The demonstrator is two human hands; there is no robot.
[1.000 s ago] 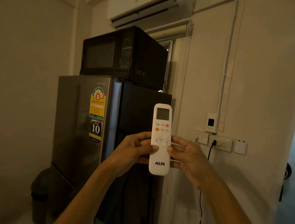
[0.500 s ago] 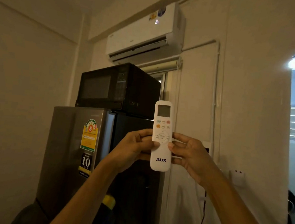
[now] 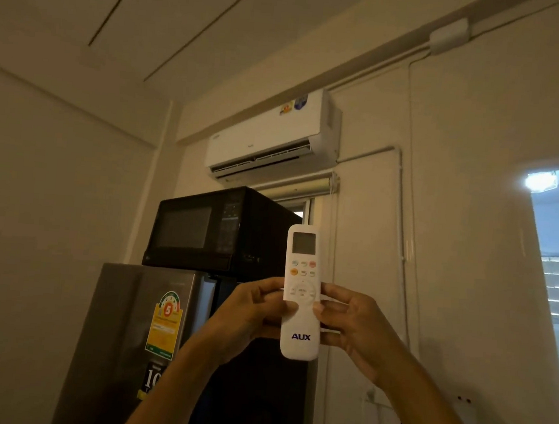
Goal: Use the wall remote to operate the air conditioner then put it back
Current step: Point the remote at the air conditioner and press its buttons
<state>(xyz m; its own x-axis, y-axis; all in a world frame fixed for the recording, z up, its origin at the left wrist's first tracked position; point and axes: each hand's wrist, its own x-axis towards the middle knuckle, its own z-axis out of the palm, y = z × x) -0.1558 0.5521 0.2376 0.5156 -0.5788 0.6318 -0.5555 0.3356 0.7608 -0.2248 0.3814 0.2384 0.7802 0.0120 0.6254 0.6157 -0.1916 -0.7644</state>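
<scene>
White plastic, the remote (image 3: 303, 293) is standing upright between both hands, its long axis running top to bottom, screen end up and logo end down. The left hand (image 3: 252, 314) is gripping its left edge and the right hand (image 3: 351, 323) its right edge, each closed on the remote at about mid-length, thumbs resting on the face just below the round button pad. Neither hand is nearer; both are touching it. The air conditioner (image 3: 274, 137) is sitting high on the wall, well above and a little left of the hands, flap apparently open. The remote's top end is pointing roughly up towards it, which a signal probably needs. The wall holder is not clearly visible.
</scene>
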